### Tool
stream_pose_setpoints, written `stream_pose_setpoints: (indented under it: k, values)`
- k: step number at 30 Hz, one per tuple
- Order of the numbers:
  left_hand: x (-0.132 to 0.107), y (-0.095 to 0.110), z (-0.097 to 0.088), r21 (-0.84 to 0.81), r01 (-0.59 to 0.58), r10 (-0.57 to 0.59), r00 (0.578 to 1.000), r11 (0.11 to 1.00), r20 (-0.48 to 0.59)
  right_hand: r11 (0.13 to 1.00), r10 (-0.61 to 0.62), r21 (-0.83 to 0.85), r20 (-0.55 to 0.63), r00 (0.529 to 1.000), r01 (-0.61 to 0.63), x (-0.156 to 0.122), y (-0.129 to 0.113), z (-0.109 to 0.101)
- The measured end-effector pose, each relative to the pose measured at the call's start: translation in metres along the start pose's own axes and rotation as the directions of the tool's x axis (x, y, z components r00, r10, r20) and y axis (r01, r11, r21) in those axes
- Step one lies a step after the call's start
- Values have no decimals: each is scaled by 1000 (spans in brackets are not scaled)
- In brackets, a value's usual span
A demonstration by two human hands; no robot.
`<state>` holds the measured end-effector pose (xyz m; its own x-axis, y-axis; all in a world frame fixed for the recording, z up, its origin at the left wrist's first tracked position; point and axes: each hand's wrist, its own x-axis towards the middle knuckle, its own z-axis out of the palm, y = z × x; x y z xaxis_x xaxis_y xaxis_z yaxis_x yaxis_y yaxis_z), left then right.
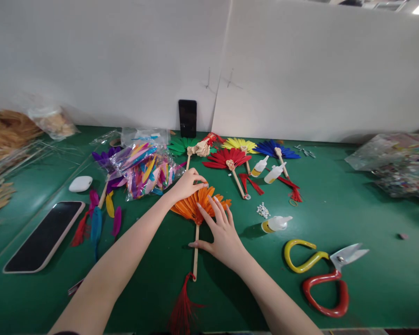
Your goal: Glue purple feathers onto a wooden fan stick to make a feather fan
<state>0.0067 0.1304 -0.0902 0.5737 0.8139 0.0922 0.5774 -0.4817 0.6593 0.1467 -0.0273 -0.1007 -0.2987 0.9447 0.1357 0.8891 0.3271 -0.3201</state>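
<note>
An orange feather fan (192, 205) on a thin wooden stick with a red tassel (182, 307) lies on the green table (370, 279) in front of me. My left hand (187, 183) pinches the top edge of the orange feathers with its fingers closed. My right hand (220, 232) lies flat on the fan's right side, fingers spread, thumb by the stick.
Finished fans, green (180, 145), red (226, 158), yellow (239, 144) and blue (271, 149), lie behind. A bag of coloured feathers (145, 168), loose feathers (97, 223), a phone (44, 235), glue bottles (275, 224), white beads (263, 210) and scissors (326, 274) surround the fan.
</note>
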Motion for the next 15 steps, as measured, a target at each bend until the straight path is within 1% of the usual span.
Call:
stream_pose_setpoints:
  k: [4,11,13,15]
  values:
    - [0,2,0,-2,-32,32,999,999,-3,1000,7,8,8,1000,-7,0,-1,-2]
    - [-2,4,3,40,-48,48,999,998,-8,1000,4,9,0,1000,-4,0,0,-1]
    - [-2,5,2,58,-61,62,998,996,-32,1000,0,10,-6,1000,0,0,1,0]
    - [-2,6,-2,76,-67,74,992,995,-98,1000,-3,10,-13,1000,3,0,0,-1]
